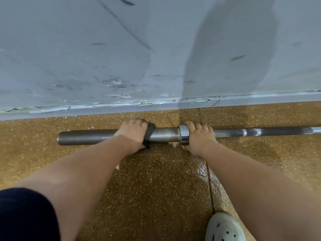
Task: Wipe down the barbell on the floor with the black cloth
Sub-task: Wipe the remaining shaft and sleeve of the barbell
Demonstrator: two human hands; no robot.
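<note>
A steel barbell (86, 136) lies on the speckled tan floor, parallel to the wall, its thick sleeve end at the left and its thin shaft running off to the right. My left hand (133, 132) wraps over the sleeve with the black cloth (149, 136) pressed around the metal under it; only a dark band of cloth shows at the hand's right edge. My right hand (199, 136) grips the bar just right of the shiny collar (183, 134).
A scuffed pale grey wall (121, 58) with a low skirting rises just behind the bar. A seam in the floor (211, 188) runs toward me. My pale clog shoe (224, 228) is at the bottom right, and a dark short leg (26, 214) at the bottom left.
</note>
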